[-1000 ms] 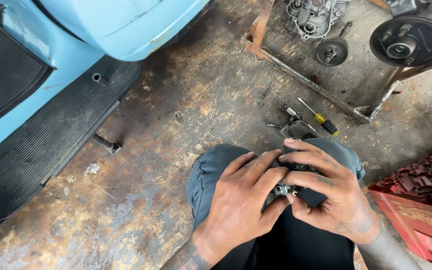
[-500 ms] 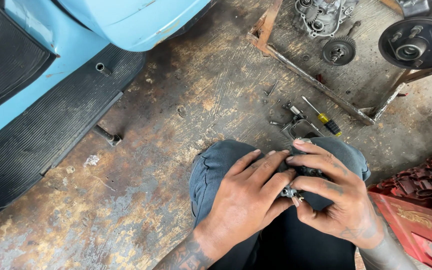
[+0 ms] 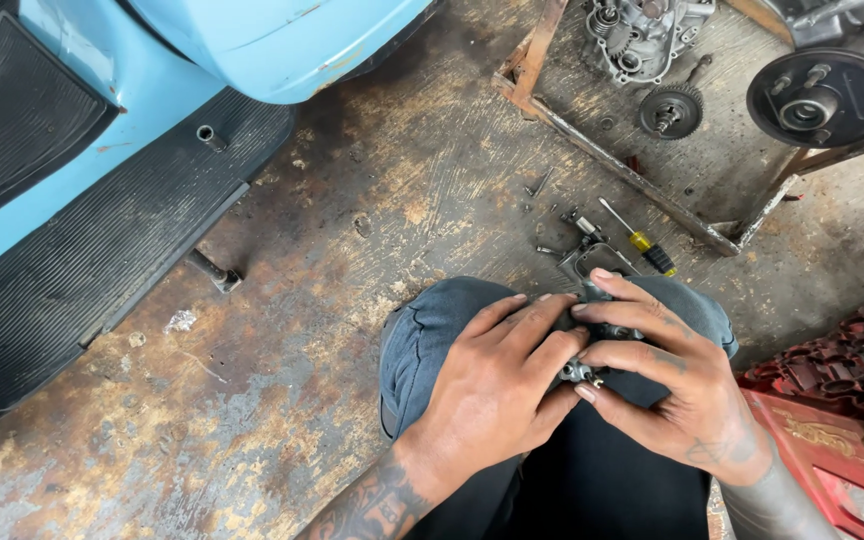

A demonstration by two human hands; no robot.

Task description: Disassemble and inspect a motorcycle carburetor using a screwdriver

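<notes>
Both hands, left hand and right hand, are gripping a small metal part together, fingers wrapped round it, resting on the knee. Yellow-handled screwdriver is lying on the floor just beyond.

I am seeing a pale blue scooter body showing beside its black ribbed floor mat. The screwdriver is showing a yellow and black handle, the crate red, and the floor is looking rusty brown.
</notes>
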